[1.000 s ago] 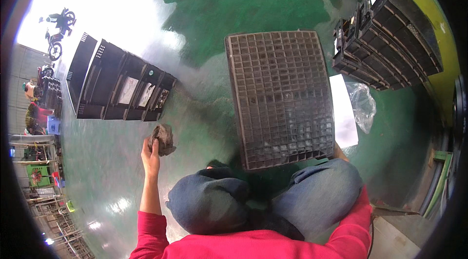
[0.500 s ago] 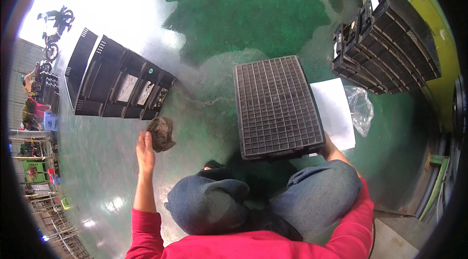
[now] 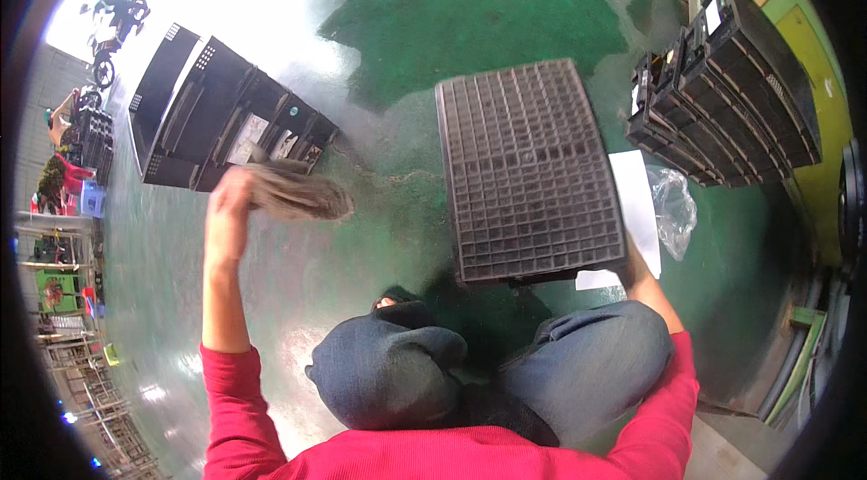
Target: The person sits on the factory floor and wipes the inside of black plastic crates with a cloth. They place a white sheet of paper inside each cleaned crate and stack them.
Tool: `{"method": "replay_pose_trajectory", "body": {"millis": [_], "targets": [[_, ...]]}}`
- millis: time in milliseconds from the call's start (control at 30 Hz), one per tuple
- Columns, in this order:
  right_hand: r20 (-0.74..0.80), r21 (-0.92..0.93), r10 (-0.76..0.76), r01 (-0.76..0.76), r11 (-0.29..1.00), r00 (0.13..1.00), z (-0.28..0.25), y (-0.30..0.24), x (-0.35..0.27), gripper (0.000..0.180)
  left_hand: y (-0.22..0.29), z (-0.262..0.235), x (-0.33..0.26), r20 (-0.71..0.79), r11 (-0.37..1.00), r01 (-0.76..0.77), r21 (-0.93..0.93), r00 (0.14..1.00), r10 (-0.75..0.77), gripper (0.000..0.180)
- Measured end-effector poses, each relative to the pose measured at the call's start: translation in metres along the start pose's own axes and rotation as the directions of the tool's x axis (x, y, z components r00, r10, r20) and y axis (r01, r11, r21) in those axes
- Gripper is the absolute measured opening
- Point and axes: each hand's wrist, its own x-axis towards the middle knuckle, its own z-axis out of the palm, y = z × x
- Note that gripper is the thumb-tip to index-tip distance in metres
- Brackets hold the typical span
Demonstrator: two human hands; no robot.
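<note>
My left hand (image 3: 231,205) is closed on a dirty brown rag (image 3: 305,191), which is blurred and hangs out to the right, in front of the stacked crates at the left. Before my knees a black plastic crate (image 3: 535,168) shows its gridded face, tilted and lifted off the floor at its near side. At the crate's near right corner is my right hand (image 3: 639,270), gripping the edge. Its fingers are hidden behind the crate.
Black crates (image 3: 226,119) stand stacked at the left, and another stack (image 3: 736,87) at the right. A white sheet (image 3: 639,209) and clear plastic bag (image 3: 671,209) lie on the green floor (image 3: 388,236) right of the crate. Motorbikes (image 3: 116,24) stand far left.
My left hand has taken up the rag from the floor and moved up and leftward with it. The crate has risen and tilted more in my right hand.
</note>
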Motion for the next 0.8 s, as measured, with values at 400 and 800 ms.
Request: {"method": "replay_pose_trajectory", "body": {"millis": [400,800], "targets": [[0.249,-0.39,-0.418,0.486,0.783,0.874,0.044,-0.155,0.042,0.045,0.005,-0.018,0.013,0.047,0.954,0.118,-0.274,0.993,-0.109,0.061],[0.795,-0.591,-0.404,0.724,-0.356,0.452,0.078,0.004,0.087,0.031,0.051,-0.015,-0.008,0.224,0.841,0.198,-0.503,0.97,-0.095,0.081]]}}
